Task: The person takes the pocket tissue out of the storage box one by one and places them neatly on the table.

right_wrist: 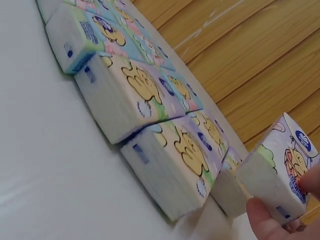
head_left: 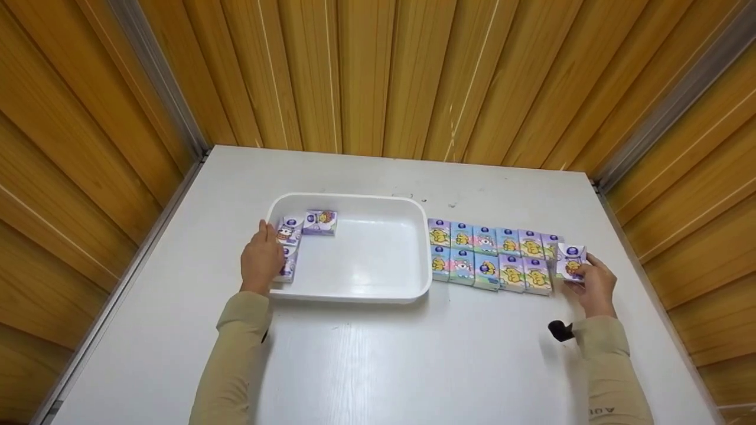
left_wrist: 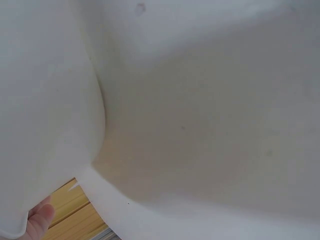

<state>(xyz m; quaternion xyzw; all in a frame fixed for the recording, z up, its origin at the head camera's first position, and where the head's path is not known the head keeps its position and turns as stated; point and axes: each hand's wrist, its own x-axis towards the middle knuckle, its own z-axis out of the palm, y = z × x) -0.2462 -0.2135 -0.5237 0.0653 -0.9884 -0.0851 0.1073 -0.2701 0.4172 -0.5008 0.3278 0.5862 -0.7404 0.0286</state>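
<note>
My left hand point(head_left: 260, 260) is at the left wall of a white tray point(head_left: 354, 295), gripping its rim; in the left wrist view, a bit of the hand point(left_wrist: 40, 220) shows beyond the tray edge point(left_wrist: 55, 150). Three small packs are inside: one point(head_left: 289, 231) by the left wall, one point(head_left: 288, 264) in front of it, partly behind the hand, and one point(head_left: 321, 222) near the back wall. My right hand point(head_left: 598, 286) pinches a white-purple tissue pack point(head_left: 570, 262) at the right end of the rows. Up close, thumb and fingers hold that pack point(right_wrist: 280, 167) tilted.
Right of the tray, two rows of printed packs point(head_left: 511, 273) stand side by side, in blue, pink and purple. A black object point(head_left: 560, 330) is beside the right cuff. Wooden panels point(head_left: 360, 77) rise behind the white table point(head_left: 354, 366) and at both sides.
</note>
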